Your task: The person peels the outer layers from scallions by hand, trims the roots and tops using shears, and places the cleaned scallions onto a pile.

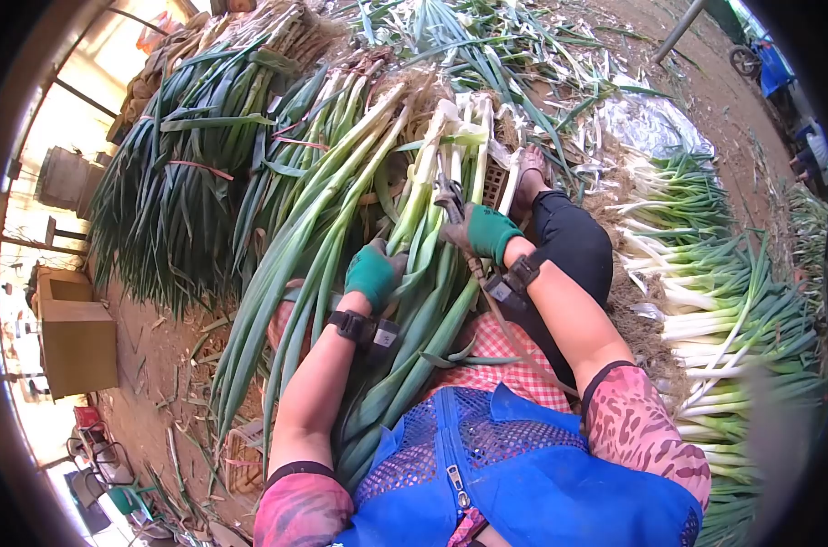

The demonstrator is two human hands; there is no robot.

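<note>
Several long green onions lie across my lap, white root ends pointing away from me and dark leaves trailing towards my body. My left hand, in a green glove with grey fingers, is closed around green onion stalks just below their pale part. In my right hand, gloved the same way, is an air blow gun whose nozzle points at the pale stalks. Its hose runs down beside my right forearm. My right fingers are partly hidden behind the gun.
Tied bundles of untrimmed green onions are heaped at the far left. To my right lies a long row of white-stemmed green onions. Loose leaves and silvery plastic sheet cover ground ahead. A cardboard box stands left.
</note>
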